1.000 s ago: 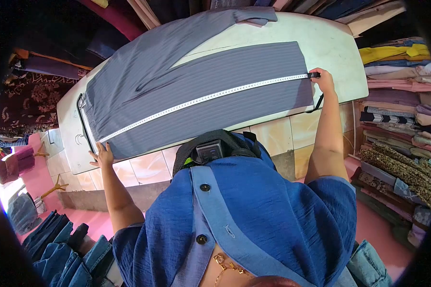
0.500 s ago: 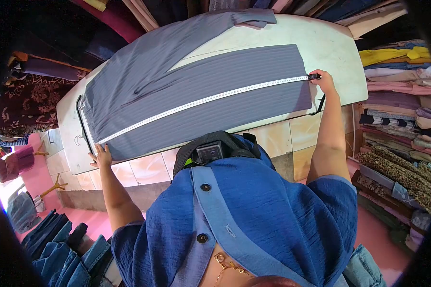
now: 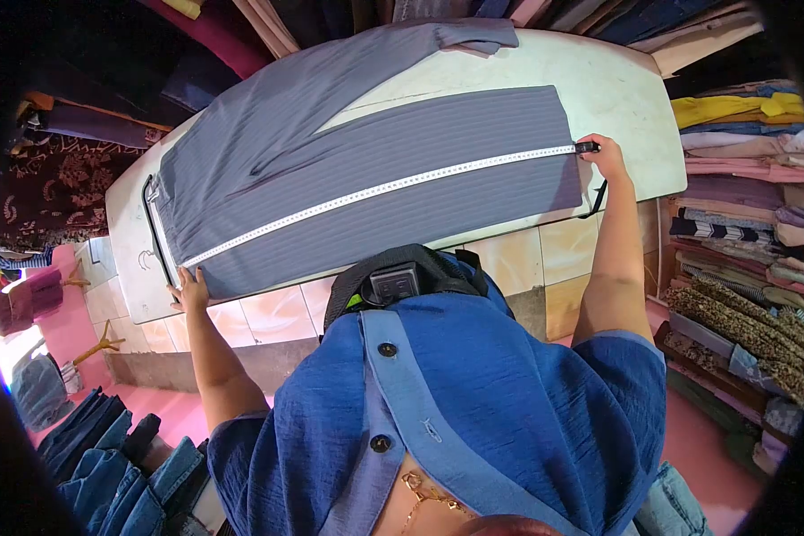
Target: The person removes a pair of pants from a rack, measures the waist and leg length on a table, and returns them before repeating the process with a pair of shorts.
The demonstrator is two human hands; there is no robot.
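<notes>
At nine o'clock, dark patterned cloth (image 3: 62,192) is hung; a wooden peg (image 3: 101,347) and folded denim (image 3: 121,482) are seen towards eight and seven. The pale table (image 3: 603,103) is set across the upper middle, above floor tiles (image 3: 272,317). At three o'clock, folded cloths (image 3: 746,189) are stacked.

The gray striped trousers (image 3: 438,125) are laid on the table, one leg stretched towards one o'clock, the other angled above it, with creases between. A slim dark bar (image 3: 157,234) is seen at their left end. Along the lower leg a white measuring tape (image 3: 380,189) is drawn, rising rightward. By its left end the left hand (image 3: 190,290) is placed, fingers spread; at its right end a black end piece (image 3: 587,147) is pinched by the right hand (image 3: 607,158), fingers narrowed.

Whether the tape is pressed down by the left fingertips cannot be told. The tape's markings are too small to be read. The black end piece is partly covered by fingers, and the outer cloths are cut off by the dark rim.
</notes>
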